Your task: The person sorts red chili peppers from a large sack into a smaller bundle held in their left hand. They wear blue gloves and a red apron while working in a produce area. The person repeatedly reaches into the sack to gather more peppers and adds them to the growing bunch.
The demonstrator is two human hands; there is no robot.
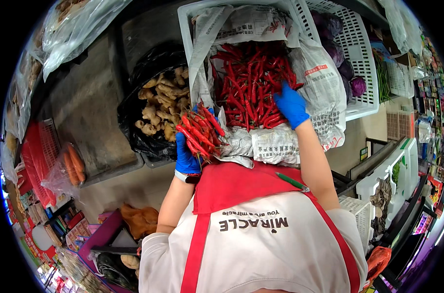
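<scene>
Currently our blue-gloved left hand [187,157] clasps slender red chillies [201,133], while our blue-gloved right hand [292,105], grip unclear, is nearer the red chilli heap [251,83] to its left.

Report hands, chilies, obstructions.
Left hand: holding red chili bunch. Right hand: at right edge of loose chilies, contact unclear. Nothing seen blocking either hand.
</scene>
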